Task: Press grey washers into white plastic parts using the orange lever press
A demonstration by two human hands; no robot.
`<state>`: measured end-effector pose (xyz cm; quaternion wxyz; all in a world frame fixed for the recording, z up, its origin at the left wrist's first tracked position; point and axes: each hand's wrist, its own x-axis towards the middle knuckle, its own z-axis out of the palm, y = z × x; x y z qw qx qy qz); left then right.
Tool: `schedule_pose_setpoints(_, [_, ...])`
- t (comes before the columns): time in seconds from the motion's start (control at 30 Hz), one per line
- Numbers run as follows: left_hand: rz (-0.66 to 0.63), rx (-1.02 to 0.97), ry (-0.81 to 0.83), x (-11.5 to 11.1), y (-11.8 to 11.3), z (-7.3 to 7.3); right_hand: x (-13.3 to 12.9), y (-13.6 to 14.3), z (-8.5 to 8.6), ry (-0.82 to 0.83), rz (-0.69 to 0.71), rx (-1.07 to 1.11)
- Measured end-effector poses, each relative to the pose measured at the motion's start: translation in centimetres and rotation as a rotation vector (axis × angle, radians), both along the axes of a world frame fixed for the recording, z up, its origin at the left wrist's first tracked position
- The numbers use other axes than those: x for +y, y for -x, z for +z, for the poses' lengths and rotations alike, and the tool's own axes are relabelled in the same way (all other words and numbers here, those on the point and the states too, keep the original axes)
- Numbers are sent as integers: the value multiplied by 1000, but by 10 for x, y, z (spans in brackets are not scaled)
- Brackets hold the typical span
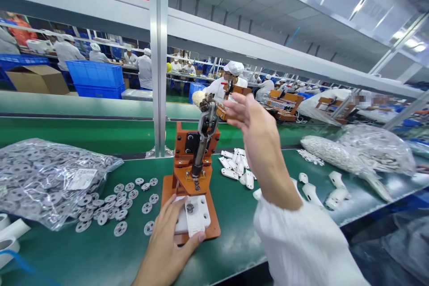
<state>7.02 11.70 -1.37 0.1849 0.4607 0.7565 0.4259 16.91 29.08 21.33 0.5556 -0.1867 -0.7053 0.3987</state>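
My left hand (167,237) rests at the base of an orange toggle-clamp press (191,172). Its thumb and fingers hold a white plastic part (195,225) on a white block (181,222). A small round grey piece (190,208) sits at the part's upper end, below the press tip. Raised to the right of the press's lever (208,120) is my right hand (258,138), fingers extended, holding nothing. It is apart from the lever's pale, worn knob (199,98).
Loose grey discs (120,203) lie left of the press, beside a clear bag of discs (43,178). White parts (236,163) are piled behind my right forearm, with curved white pieces (337,190) farther right. A metal post (159,62) stands behind; co-workers sit beyond.
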Motion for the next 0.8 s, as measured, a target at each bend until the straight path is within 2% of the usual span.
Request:
schedule_pose_setpoints(0.13, [-28,-22,3,1,2,-2,22,38,52,72,241,-111])
schedule_pose_setpoints(0.23, [-25,-34,1,2,2,1,25,49,73,119,339,-147])
schedule_pose_setpoints(0.3, [-22,-33,-17,2,0,4,26,54,76,154,285,-147])
schedule_pose_setpoints(0.37, [-22,-24,-44,2,-1,7,27,62,71,230,199,-208])
schedule_pose_setpoints(0.4, [-22,-23,-54,2,-1,7,27,67,67,296,199,-253])
schedule_pose_setpoints(0.47, [-24,-31,-50,2,-1,7,26,74,62,452,315,-315])
schedule_pose_setpoints(0.53, [-29,-42,-36,2,-1,5,19,74,64,520,474,-237])
schedule_pose_setpoints(0.6, [-28,-33,-38,3,0,4,6,63,72,450,542,-65])
schedule_pose_setpoints(0.7, [-7,1,-53,4,0,2,-23,33,80,190,593,95])
schedule_pose_setpoints(0.8, [-2,9,-34,4,-1,1,-49,5,64,-114,683,44])
